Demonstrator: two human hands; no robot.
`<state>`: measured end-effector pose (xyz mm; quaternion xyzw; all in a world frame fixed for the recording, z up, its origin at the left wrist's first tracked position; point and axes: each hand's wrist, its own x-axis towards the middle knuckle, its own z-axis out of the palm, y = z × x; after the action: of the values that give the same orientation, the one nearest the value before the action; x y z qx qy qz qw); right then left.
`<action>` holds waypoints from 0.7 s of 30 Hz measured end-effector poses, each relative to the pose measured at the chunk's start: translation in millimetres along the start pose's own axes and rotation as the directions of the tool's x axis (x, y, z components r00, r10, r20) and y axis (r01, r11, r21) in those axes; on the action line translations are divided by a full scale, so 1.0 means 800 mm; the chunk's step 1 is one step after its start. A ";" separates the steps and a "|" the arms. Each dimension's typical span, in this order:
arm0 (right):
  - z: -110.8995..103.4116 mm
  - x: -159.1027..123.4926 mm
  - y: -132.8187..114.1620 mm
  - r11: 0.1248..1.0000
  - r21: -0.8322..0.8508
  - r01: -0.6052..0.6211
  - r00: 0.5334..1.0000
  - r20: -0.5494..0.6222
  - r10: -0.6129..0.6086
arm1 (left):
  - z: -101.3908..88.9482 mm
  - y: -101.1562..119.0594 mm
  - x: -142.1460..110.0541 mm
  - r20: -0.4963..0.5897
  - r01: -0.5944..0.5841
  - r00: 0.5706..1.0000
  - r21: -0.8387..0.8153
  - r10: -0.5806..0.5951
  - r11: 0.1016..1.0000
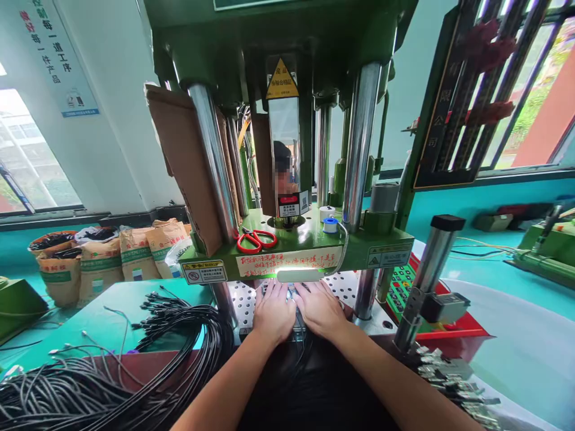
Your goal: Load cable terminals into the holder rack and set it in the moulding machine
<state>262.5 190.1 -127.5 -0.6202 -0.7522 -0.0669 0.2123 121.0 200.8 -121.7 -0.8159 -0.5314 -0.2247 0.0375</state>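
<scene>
Black cables [300,335] run from the person's lap fwd onto the perforated plate [345,286] under the green press [296,251]; their far ends lie beneath both hands, approx. centre of the plate, just below the lit strip lamp [300,275].

Left hand [274,310]: palm down, fingers extended fwd and held close together, pressed flat on the cable ends. Right hand [320,308]: same posture, palm down, fingers together, just beside the left hand, thumbs nearly touching. What lies under the fingertips is hidden; cannot tell if anything is pinched.

Press bed above the hands: red-handled scissors [256,240] left of centre, blue-and-white spool [330,224] right of centre, yellow label w/ red text on the front edge. Chrome columns [359,143] rise either side. Triangular warning sign [282,81] on the upper block.

Left of the hands, on the desk [94,311]: large bundle of black wires [179,323] w/ connector ends fanned toward the press. Further left, on the floor: paper sacks [96,263] along the wall.

Right of the hands: chrome post [426,281] w/ black cap, red-framed control panel [399,293] behind it, pile of small metal parts [453,377] at the near right edge.
</scene>
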 end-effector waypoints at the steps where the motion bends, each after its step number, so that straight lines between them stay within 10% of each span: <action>1: 0.002 -0.001 0.000 1.000 0.003 0.007 1.000 -0.004 -0.007 | 0.001 0.002 0.000 -0.004 0.009 1.000 0.002 -0.009 1.000; 15: 0.011 0.017 0.005 0.987 0.158 -0.013 0.999 0.033 0.008 | 0.013 0.004 0.021 0.044 0.068 0.997 0.040 -0.070 0.997; 21: -0.005 0.044 -0.004 0.899 0.435 -0.045 0.996 -0.047 0.073 | -0.019 0.010 0.024 0.002 0.070 0.998 -0.018 -0.070 0.997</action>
<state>255.6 220.1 -109.5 -0.5776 -0.7220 0.0893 0.3702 129.7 209.1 -98.7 -0.7971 -0.5577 -0.2303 0.0220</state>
